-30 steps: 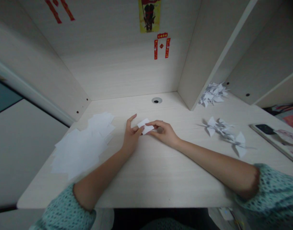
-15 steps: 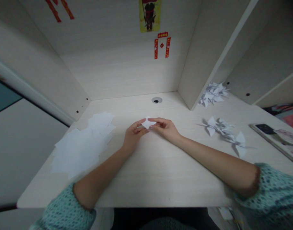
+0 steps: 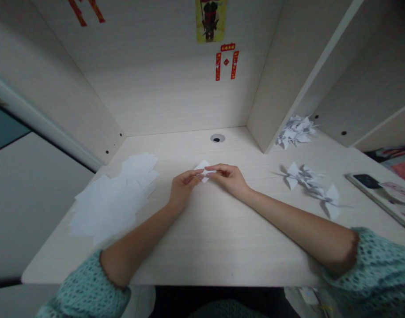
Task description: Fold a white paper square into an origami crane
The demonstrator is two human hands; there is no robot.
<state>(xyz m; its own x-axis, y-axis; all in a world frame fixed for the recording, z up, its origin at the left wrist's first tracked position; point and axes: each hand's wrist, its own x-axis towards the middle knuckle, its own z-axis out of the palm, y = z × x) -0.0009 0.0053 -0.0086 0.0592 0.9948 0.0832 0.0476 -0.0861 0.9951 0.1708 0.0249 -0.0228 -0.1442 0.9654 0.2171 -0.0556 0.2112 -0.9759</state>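
Toward the back edge of the bench (image 3: 189,247), left hand (image 3: 183,187) and right hand (image 3: 229,179) pinch folded paper (image 3: 202,165), apparently mid-shaping; creasing seems to want steadiness.

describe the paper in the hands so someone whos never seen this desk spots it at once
On the pale desk, find the round hole near the back panel. Below it in view, the left hand and right hand pinch a small, folded white paper. Unlike the flat sheets at left and the folded pieces at right, it is the one being held.
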